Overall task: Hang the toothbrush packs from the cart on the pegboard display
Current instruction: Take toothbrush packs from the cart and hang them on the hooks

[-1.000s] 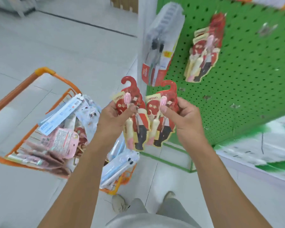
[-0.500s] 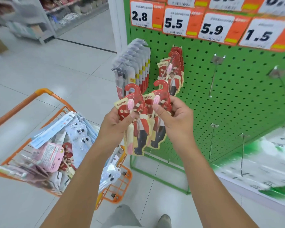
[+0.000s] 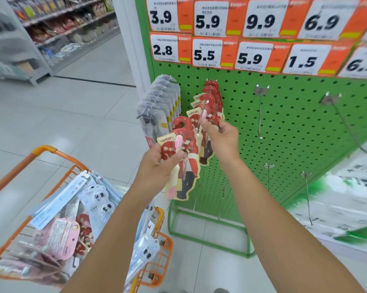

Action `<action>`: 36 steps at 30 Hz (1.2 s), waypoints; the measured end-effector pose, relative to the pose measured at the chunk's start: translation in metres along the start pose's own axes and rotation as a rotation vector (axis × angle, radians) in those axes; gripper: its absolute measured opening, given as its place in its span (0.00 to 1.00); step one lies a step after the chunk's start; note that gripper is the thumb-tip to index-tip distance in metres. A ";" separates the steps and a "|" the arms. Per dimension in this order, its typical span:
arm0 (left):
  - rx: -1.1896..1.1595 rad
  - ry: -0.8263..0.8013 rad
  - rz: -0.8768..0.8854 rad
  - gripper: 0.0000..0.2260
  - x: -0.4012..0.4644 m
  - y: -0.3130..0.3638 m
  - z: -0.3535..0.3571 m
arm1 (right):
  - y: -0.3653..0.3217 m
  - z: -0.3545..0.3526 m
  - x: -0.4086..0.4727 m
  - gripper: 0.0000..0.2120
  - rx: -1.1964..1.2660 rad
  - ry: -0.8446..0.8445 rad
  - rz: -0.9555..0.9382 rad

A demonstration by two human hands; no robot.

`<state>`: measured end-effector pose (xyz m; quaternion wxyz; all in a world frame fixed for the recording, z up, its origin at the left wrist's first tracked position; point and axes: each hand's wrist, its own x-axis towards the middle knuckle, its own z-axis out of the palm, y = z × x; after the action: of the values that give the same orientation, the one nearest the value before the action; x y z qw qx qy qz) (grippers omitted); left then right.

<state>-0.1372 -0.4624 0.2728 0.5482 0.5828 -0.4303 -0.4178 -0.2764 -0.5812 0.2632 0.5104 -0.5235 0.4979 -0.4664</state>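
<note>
Left hand (image 3: 157, 163) grips a glossy red hook-topped pack (image 3: 183, 157); right hand (image 3: 221, 137) pinches another pack (image 3: 203, 121) at the perforated green pegboard (image 3: 294, 127).

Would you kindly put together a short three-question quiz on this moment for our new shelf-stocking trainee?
1. True or false: the left hand holds nothing.
2. Which does the right hand hold up at the hook of red packs on the pegboard? A) a red toothbrush pack B) a price tag C) the cart handle
3. Fill in: the orange cart stands on the person's ____ side.

Key
1. False: its fingers grip a red toothbrush pack.
2. A
3. left
</note>
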 end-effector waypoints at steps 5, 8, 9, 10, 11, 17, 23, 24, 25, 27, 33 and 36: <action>-0.028 -0.046 0.041 0.09 0.005 0.003 0.007 | 0.004 0.009 0.020 0.34 0.011 0.128 0.139; -0.043 -0.048 0.036 0.08 0.006 0.002 0.010 | 0.014 0.008 0.015 0.23 -0.009 0.154 0.204; -0.050 -0.050 0.034 0.08 0.006 0.002 0.010 | 0.017 0.006 0.009 0.25 -0.048 0.162 0.212; -0.053 -0.050 0.033 0.08 0.005 0.002 0.010 | 0.021 0.003 0.000 0.27 -0.093 0.172 0.203; -0.053 -0.051 0.038 0.09 0.004 0.001 0.010 | 0.023 0.000 -0.012 0.29 -0.135 0.185 0.191; -0.065 -0.054 0.080 0.07 -0.001 -0.001 0.010 | -0.003 -0.017 -0.094 0.07 0.068 -0.081 -0.167; -0.020 -0.062 0.079 0.08 -0.001 -0.009 0.015 | -0.001 -0.019 -0.087 0.12 -0.007 -0.050 -0.252; -0.009 -0.051 0.078 0.09 -0.001 -0.011 0.015 | 0.001 -0.020 -0.086 0.12 0.005 -0.024 -0.244; -0.003 -0.023 0.072 0.09 0.000 -0.013 0.014 | 0.003 -0.020 -0.085 0.11 0.020 -0.010 -0.233; 0.005 0.048 0.054 0.05 0.002 -0.016 0.010 | 0.005 -0.020 -0.083 0.09 0.015 -0.004 -0.218; 0.046 0.088 0.062 0.02 0.007 -0.020 0.010 | 0.020 -0.019 -0.083 0.05 0.010 0.058 -0.200; 0.073 0.089 0.055 0.04 0.010 -0.025 0.015 | 0.021 -0.020 -0.083 0.05 0.000 0.079 -0.156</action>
<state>-0.1479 -0.4751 0.2470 0.5565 0.6084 -0.4361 -0.3605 -0.3034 -0.4998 0.2443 0.4525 -0.5421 0.4751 -0.5250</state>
